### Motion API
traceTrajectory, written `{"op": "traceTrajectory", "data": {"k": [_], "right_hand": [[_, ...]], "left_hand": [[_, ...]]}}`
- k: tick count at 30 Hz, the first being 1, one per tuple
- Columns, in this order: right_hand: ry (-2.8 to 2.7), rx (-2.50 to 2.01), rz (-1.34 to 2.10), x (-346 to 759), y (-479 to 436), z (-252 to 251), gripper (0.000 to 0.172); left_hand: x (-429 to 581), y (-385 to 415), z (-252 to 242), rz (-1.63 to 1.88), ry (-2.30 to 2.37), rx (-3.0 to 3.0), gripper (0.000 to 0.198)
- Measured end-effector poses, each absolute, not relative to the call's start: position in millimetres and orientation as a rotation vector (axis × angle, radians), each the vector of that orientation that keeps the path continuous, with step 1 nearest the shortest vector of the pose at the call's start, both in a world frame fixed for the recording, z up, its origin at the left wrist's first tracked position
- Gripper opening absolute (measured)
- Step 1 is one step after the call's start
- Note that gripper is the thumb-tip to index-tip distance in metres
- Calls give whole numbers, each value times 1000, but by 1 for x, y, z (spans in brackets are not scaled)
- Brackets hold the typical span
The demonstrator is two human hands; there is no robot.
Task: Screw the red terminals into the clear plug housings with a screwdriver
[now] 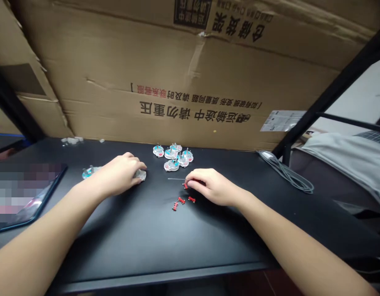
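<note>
My left hand rests low over the table, its thumb and fingers closed around a clear plastic piece; most of that piece is hidden. Beside this hand, on its left, lies another clear piece with blue and metal prongs. My right hand pinches a thin pale rod that points left. Just under those fingertips is a small red part; whether it is touched I cannot tell. Nearer me lie more small red parts with light-coloured ends.
Several clear plastic pieces with blue patches and prongs are grouped at the table's back. White bits lie back left. A tablet-like device is at left, a coiled grey cable at right. A cardboard sheet stands behind the black table.
</note>
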State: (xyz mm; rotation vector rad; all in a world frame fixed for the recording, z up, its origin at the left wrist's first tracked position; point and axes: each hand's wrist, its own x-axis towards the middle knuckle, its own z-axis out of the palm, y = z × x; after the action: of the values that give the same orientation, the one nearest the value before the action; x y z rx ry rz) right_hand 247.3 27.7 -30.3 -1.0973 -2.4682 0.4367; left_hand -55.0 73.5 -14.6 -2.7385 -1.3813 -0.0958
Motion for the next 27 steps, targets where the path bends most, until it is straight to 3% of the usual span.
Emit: {"op": "traceTrajectory", "data": {"k": [6,9,15,22,27], "right_hand": [[-2417,-1171,370,258,36,-31,28],[-2399,-1179,343,261,37,-29,28],[-2348,-1205,304,262,35,-24,27],[-2341,-1222,319,260,35,-25,26],[-2307,-1251,332,257,32,-24,26]], "left_hand": [[-23,80,-7,-278,-1178,-2752,54],[-2,89,-9,-147,-1046,-2795,66],[2,90,-9,-149,-1171,-2717,46],[5,103,-11,-108,-1084,-2794,65],[2,103,-15,-77,-1122,-2836,41]]}}
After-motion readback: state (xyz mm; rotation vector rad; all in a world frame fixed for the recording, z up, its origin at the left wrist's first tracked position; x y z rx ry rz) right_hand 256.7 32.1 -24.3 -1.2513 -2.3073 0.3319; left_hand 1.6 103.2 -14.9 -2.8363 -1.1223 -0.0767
